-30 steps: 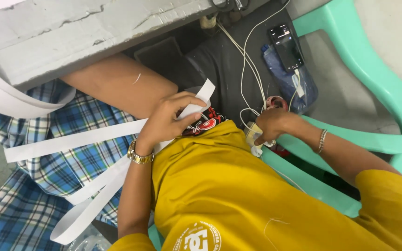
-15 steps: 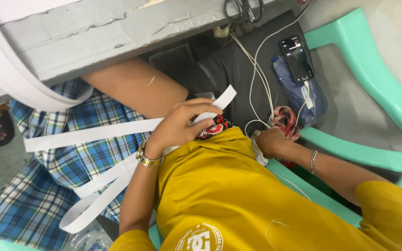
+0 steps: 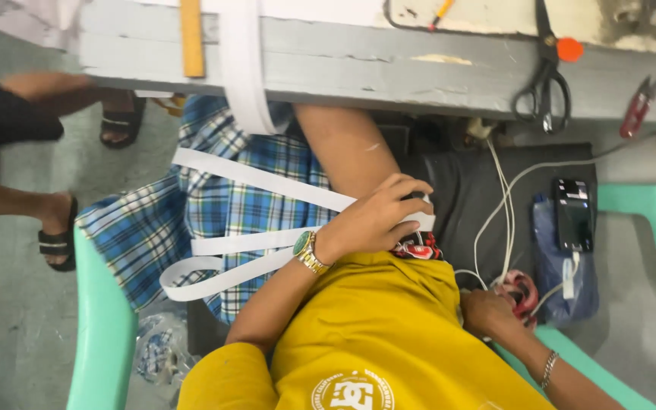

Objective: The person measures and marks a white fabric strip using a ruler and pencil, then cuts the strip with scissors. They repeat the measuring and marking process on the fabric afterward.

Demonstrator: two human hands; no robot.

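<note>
- The left hand (image 3: 377, 220) is curled at the waist, wrist bent, with a gold wristwatch (image 3: 309, 253) on it; its fingers are closed around the end of a white strap (image 3: 267, 182).
- That white strap runs from the hand across the blue plaid skirt (image 3: 214, 205), loops low and doubles back, while another length hangs over the grey table edge (image 3: 358, 72).
- The right hand (image 3: 487, 313) rests low beside the hip, a thin bracelet on its wrist; I cannot tell how far it is open or whether it holds anything.
- Just beside it lies a small red pouch (image 3: 521, 292) threaded with white cables (image 3: 504, 197).
- A dark phone (image 3: 573, 215) lies on a blue pouch (image 3: 563, 288).
- Black scissors (image 3: 544, 83) rest on the table.
</note>
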